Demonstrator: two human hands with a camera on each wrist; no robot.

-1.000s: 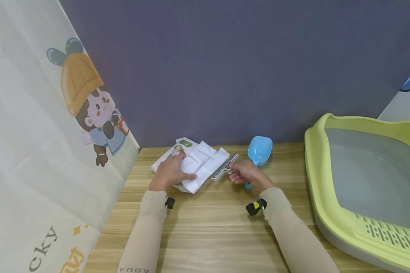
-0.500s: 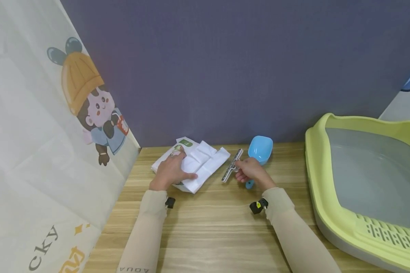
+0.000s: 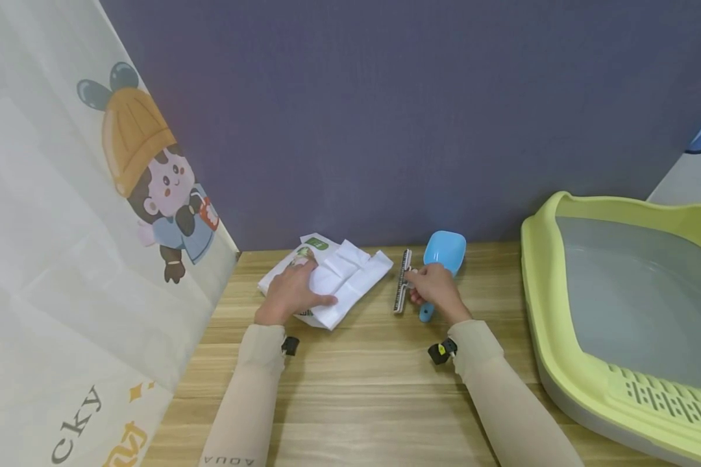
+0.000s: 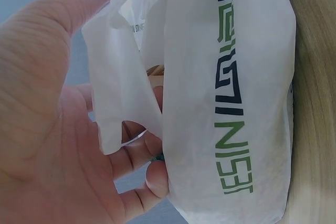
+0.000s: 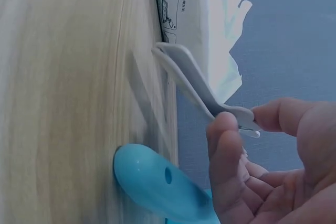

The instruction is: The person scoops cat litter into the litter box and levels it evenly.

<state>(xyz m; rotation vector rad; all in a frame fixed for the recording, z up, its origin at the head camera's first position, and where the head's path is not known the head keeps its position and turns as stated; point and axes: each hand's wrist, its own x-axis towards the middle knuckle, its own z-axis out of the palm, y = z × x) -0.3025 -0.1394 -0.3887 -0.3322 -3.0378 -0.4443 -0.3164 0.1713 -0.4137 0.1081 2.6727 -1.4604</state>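
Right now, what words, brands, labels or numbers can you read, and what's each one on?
"cky": white wall sheet.
"AQUA", probably: left sleeve.
Orange lettering on that sheet: incomplete, unreadable.
Large green and black lettering on the white package: too stylized to read surely.
The package's green label and small print: too small to read.

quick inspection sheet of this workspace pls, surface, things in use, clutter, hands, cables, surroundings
Surface: wood-grain table.
Things in use: white bag, top folded over; long clip, apart from the bag.
Clutter: blue scoop, partly hidden; yellow-rimmed grey tray on the right.
Hands: left hand grips the bag; right hand pinches the clip.
Cables: nothing seen.
Surroundings: dark wall panel behind; printed white sheet on the left.
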